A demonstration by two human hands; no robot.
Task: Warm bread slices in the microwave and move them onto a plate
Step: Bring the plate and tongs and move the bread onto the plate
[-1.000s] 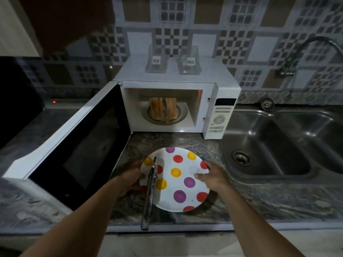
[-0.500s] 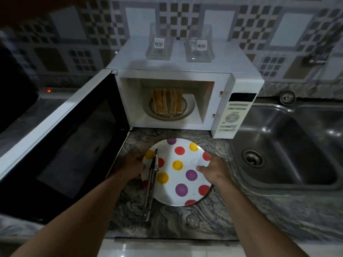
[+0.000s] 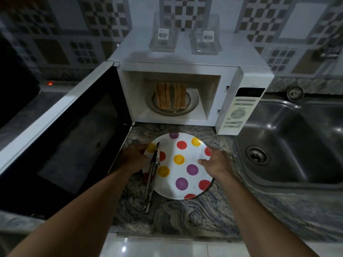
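Observation:
A white plate [image 3: 185, 175] with coloured dots lies on the stone counter in front of the white microwave [image 3: 185, 71]. My left hand [image 3: 134, 158] grips its left rim and my right hand [image 3: 215, 161] grips its right rim. Metal tongs [image 3: 152, 178] lie across the plate's left side, their handle end hanging over the near edge onto the counter. The microwave door [image 3: 65, 138] stands wide open to the left. Inside, several browned bread slices [image 3: 171, 98] stand upright on the round turntable.
A steel sink [image 3: 289, 151] with a drain lies directly to the right of the plate. Two clear plastic containers [image 3: 184, 38] sit on top of the microwave. The counter's front edge [image 3: 167, 236] runs just below my forearms. A dark appliance with a red light [image 3: 49, 83] is at far left.
The view has come closer and tilted further down over the counter. Both hands stay on the plate's rims, and the plate and tongs have not visibly shifted.

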